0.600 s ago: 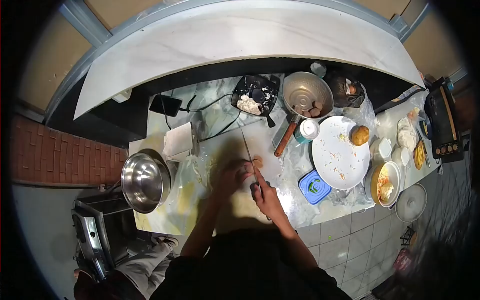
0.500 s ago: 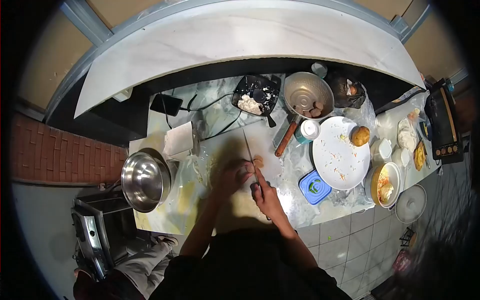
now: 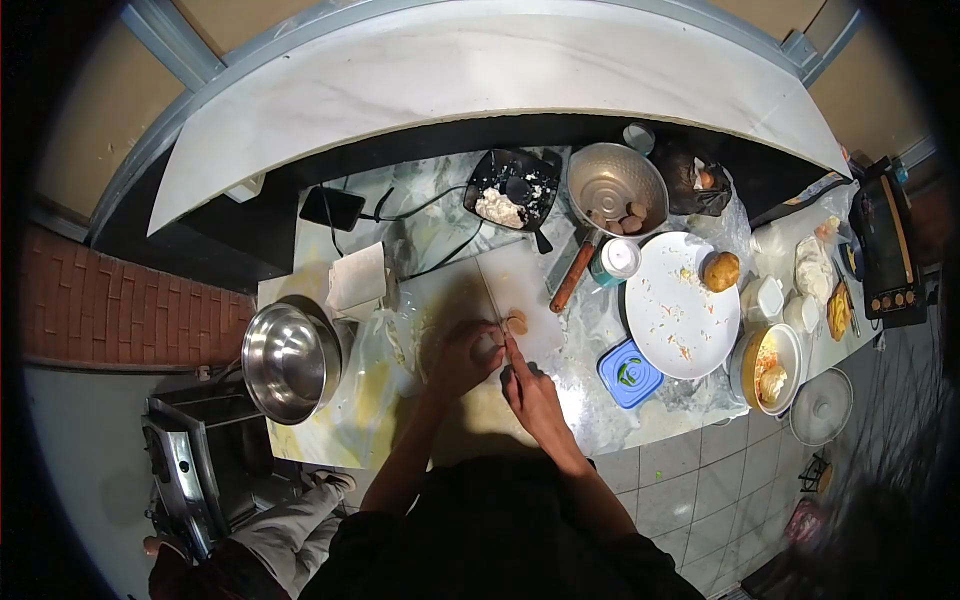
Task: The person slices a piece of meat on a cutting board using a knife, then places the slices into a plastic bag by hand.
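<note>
The pinkish food piece is on the pale cutting board, held under the bent fingers of the left hand and just left of the knife. The right hand is closed around the knife's handle, its index finger reaching forward along the top toward the blade, which points away from the person. The two hands are close together at the food; whether their fingertips touch, I cannot tell. Brownish cut slices lie just right of the blade. Compared with the earlier frames, the blade has turned more edge-on and reads as a thin line, its tip a little further left, and the dark handle shows less below the right hand; the left hand is in nearly the same spot. To the right of the board are a blue container with green bits on top and a large white plate bearing crumbs and a potato-like item. Beyond the board stand a metal pan with a wooden handle and a black dish holding white food. Folded paper and a steel bowl are on the left.
</note>
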Demonstrator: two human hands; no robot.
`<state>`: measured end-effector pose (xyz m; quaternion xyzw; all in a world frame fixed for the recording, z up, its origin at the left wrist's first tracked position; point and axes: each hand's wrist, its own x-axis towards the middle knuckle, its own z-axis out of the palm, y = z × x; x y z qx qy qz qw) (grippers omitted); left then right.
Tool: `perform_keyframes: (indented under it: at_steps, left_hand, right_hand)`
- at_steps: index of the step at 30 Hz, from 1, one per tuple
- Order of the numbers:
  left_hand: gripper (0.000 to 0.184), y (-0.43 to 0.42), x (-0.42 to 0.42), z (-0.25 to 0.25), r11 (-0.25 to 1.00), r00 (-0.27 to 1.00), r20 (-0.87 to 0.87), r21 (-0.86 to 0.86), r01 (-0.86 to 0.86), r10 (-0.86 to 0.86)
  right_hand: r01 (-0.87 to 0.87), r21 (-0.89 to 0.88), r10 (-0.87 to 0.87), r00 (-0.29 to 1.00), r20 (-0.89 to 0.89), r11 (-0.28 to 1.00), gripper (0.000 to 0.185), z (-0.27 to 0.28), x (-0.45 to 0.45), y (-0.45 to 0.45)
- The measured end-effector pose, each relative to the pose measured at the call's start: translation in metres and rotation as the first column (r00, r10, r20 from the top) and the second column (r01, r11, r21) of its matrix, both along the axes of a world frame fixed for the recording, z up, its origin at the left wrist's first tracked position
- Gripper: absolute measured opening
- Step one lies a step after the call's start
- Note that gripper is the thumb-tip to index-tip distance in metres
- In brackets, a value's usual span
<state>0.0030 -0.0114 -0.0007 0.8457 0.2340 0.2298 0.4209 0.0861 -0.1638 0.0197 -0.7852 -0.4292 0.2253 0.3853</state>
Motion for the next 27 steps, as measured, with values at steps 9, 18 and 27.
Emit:
perform_keyframes:
  at_steps: [9, 18, 27]
  left_hand:
    - [0.039, -0.01, -0.001, 0.0, 0.995, 0.998, 0.02, 0.08, -0.067, 0.066]
    - [0.045, -0.011, -0.001, -0.001, 0.991, 0.993, -0.002, 0.054, -0.119, 0.119]
    - [0.047, -0.005, 0.0, -0.001, 0.989, 0.999, 0.025, 0.146, 0.025, -0.029]
  right_hand:
    - [-0.006, -0.019, 0.005, 0.999, -0.05, 1.0, 0.07, 0.005, 0.001, 0.0]
    - [0.057, -0.014, -0.059, 0.978, -0.2, 0.998, 0.062, 0.011, 0.005, 0.002]
    - [0.062, -0.048, -0.074, 0.942, -0.326, 0.997, 0.063, 0.008, 0.006, 0.002]
